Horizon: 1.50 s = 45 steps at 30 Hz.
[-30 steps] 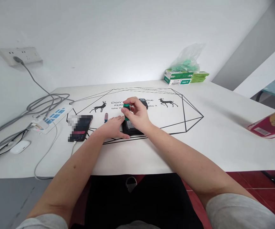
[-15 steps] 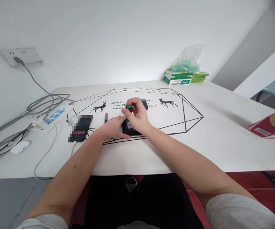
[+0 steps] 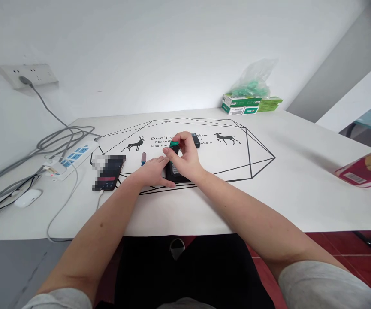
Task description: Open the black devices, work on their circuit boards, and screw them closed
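Note:
My right hand [image 3: 187, 159] pinches the green-and-black handle of a screwdriver [image 3: 174, 144] between thumb and fingers. The screwdriver stands roughly upright over a black boxy device [image 3: 172, 175] with a pale label; its tip is hidden. Against the device's left side, my left hand [image 3: 153, 171] holds it on the table, fingers stretched along the far side and thumb at the near edge. Just behind my right hand lies a small black object with a greyish panel [image 3: 194, 139], partly covered. Left of my left hand lies a small screwdriver with a pinkish clear handle [image 3: 143, 158].
On the left are a phone [image 3: 110, 174] with a cable, a power strip [image 3: 72, 159], coiled grey cords, glasses [image 3: 10, 197] and a white earbud case [image 3: 27, 198]. Green-and-white boxes [image 3: 241, 104] with a plastic bag stand at the back. A red-and-yellow package [image 3: 365, 167] is at right.
The screwdriver handle has turned in my right fingers, showing a black part where green showed before. The right thumb has shifted slightly left; my left hand stays almost still.

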{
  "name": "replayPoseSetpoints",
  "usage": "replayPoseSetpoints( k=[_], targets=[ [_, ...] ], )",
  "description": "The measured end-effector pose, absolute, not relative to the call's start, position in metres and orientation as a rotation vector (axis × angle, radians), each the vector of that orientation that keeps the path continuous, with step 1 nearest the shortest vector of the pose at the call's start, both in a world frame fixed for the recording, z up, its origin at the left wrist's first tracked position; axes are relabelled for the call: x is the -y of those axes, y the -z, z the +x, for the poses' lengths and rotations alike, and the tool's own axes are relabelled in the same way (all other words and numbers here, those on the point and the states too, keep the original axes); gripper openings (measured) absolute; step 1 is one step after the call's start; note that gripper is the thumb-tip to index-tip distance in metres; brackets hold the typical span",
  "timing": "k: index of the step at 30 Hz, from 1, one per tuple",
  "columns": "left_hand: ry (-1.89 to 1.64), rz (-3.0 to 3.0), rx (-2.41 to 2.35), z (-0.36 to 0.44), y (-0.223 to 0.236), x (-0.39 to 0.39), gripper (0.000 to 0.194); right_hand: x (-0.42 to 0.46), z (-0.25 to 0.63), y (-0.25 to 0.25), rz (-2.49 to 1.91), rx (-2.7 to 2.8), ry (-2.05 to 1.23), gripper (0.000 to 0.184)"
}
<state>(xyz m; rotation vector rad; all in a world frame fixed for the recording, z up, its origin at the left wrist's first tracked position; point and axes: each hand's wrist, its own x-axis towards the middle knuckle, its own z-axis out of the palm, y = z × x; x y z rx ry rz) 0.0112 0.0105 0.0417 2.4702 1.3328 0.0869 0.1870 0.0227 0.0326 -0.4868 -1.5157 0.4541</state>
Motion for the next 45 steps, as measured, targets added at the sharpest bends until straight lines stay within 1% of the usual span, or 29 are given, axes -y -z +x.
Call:
replayPoseSetpoints(
  k=[2, 6, 9, 12, 16, 18, 20, 24, 25, 28, 31, 34, 38, 42, 45],
  targets=[
    [-0.087, 2.473, -1.328, 0.011, -0.042, -0.010, 0.110, -0.022, 0.188, -0.033, -0.505, 1.534, -0.459, 0.030],
    [-0.044, 2.470, -1.353, 0.012, -0.042, -0.010, 0.109, -0.020, 0.192, -0.037, -0.458, 1.606, -0.521, 0.019],
    [-0.056, 2.466, -1.338, 0.013, -0.043, -0.010, 0.108, -0.018, 0.192, -0.041, -0.433, 1.615, -0.412, 0.012],
    [-0.051, 2.472, -1.356, 0.012, -0.044, -0.010, 0.109, -0.018, 0.191, -0.043, -0.500, 1.598, -0.328, 0.017],
    [-0.009, 2.462, -1.381, 0.012, -0.042, -0.010, 0.118, -0.026, 0.196, -0.047, -0.636, 1.512, -0.418, 0.022],
    [0.017, 2.438, -1.405, 0.012, -0.041, -0.010, 0.125, -0.036, 0.206, -0.051, -0.735, 1.424, -0.438, 0.023],
    [0.039, 2.413, -1.436, 0.012, -0.040, -0.010, 0.130, -0.048, 0.219, -0.055, -0.911, 1.377, -0.393, 0.019],
    [0.054, 2.395, -1.442, 0.013, -0.042, -0.009, 0.131, -0.067, 0.247, -0.061, -1.491, 1.586, -0.309, 0.013],
    [0.055, 2.392, -1.438, 0.013, -0.042, -0.009, 0.131, -0.070, 0.253, -0.061, -1.637, 1.648, -0.304, 0.014],
    [0.056, 2.390, -1.429, 0.012, -0.043, -0.008, 0.130, -0.073, 0.263, -0.055, -2.011, 1.809, -0.350, 0.030],
    [0.059, 2.398, -1.419, 0.012, -0.042, -0.009, 0.128, -0.073, 0.265, -0.049, -2.175, 1.898, -0.419, 0.038],
    [0.060, 2.402, -1.415, 0.011, -0.040, -0.009, 0.128, -0.070, 0.261, -0.049, -2.225, 1.931, -0.398, 0.042],
    [0.056, 2.400, -1.419, 0.011, -0.039, -0.010, 0.131, -0.059, 0.250, -0.061, -2.173, 2.064, -0.249, 0.046],
    [0.035, 2.400, -1.406, 0.011, -0.038, -0.011, 0.130, -0.043, 0.231, -0.067, -2.122, 2.237, -0.355, 0.045],
    [0.026, 2.403, -1.400, 0.011, -0.038, -0.011, 0.131, -0.033, 0.217, -0.066, -2.084, 2.332, -0.371, 0.054]
  ],
)
